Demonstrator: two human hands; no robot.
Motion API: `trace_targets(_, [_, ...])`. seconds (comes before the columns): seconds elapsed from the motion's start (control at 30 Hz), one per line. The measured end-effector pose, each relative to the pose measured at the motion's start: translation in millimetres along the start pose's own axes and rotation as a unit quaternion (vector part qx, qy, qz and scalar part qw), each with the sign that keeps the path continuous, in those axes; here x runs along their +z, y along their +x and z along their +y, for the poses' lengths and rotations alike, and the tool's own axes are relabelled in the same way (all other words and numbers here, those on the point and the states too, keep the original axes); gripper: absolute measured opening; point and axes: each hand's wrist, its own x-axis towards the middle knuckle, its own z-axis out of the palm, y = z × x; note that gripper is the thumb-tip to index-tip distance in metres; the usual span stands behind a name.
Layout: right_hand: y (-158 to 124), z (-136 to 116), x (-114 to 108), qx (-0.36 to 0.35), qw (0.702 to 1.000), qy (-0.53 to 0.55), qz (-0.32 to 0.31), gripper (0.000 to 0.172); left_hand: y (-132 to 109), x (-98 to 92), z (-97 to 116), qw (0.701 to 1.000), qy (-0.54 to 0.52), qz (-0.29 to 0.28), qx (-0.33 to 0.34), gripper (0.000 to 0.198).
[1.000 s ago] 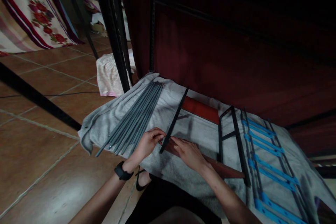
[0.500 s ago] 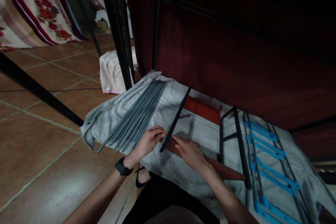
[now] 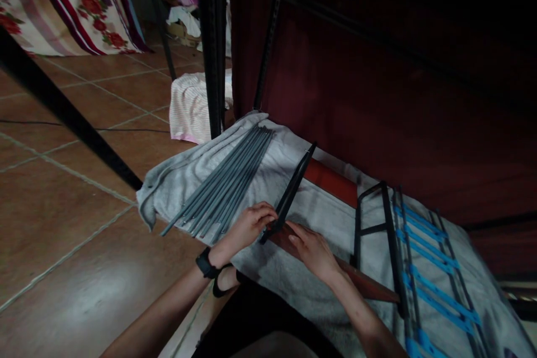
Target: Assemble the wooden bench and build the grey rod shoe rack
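I see my left hand (image 3: pixel 254 224) curled at the black frame's (image 3: pixel 297 183) near end — whether it pinches, I cannot tell. My right hand (image 3: pixel 312 251) reaches over the near red-brown board (image 3: pixel 373 283), grip unclear. Grey rods (image 3: pixel 230 190) lie left of the frame.

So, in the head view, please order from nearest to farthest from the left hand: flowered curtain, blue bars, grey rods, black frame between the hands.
From the left hand:
1. Black frame, at its fingertips.
2. Grey rods, just left.
3. Blue bars, well to the right.
4. Flowered curtain, background, upper left.
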Motion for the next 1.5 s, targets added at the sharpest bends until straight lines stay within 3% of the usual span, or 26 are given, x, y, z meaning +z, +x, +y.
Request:
trace_targets(0.17, [-1.1,-6.3,0.1,0.005,1.0,-0.017,0.006,0.041,0.4,-2.0,6.3,1.0,0.011,0.003,0.005,0.016])
trace_targets(0.27, [-0.4,-8.9,-0.2,0.005,0.999,-0.031,0.002,0.041,3.6,-1.9,6.0,0.999,-0.03,0.017,-0.026,0.007])
trace_targets(0.43, [1.0,-9.4,2.8,0.006,0.999,-0.051,-0.005,0.041,7.2,-0.8,3.6,0.992,-0.101,0.011,-0.073,0.01])
trace_targets(0.53, [0.6,-9.4,5.7,0.019,0.999,-0.048,0.007,0.044,5.9,-0.2,4.8,0.995,-0.076,0.033,-0.058,0.01])
trace_targets(0.67, [0.7,-10.9,3.6,0.0,0.998,-0.057,0.014,0.063,3.6,0.5,7.4,0.997,-0.049,0.035,-0.053,0.012])
trace_targets(0.87, [3.6,-12.5,-5.2,-0.068,0.996,-0.05,-0.004,0.056,0.3,3.5,6.4,0.998,-0.005,0.052,-0.017,0.014])
trace_targets(1.2, [5.3,-10.2,-4.1,-0.073,0.996,-0.057,-0.001,0.056,-4.8,12.5,5.7,0.981,-0.078,0.117,-0.134,0.031])
trace_targets(1.33, [6.8,-9.8,-4.5,-0.057,0.996,-0.071,-0.02,0.056,-2.3,12.7,4.9,0.969,-0.104,0.1,-0.202,0.032])
trace_targets(1.5, [7.1,-11.2,-6.7,-0.051,0.997,-0.058,-0.023,0.055,0.3,8.1,11.3,0.969,-0.145,0.072,-0.187,0.024])
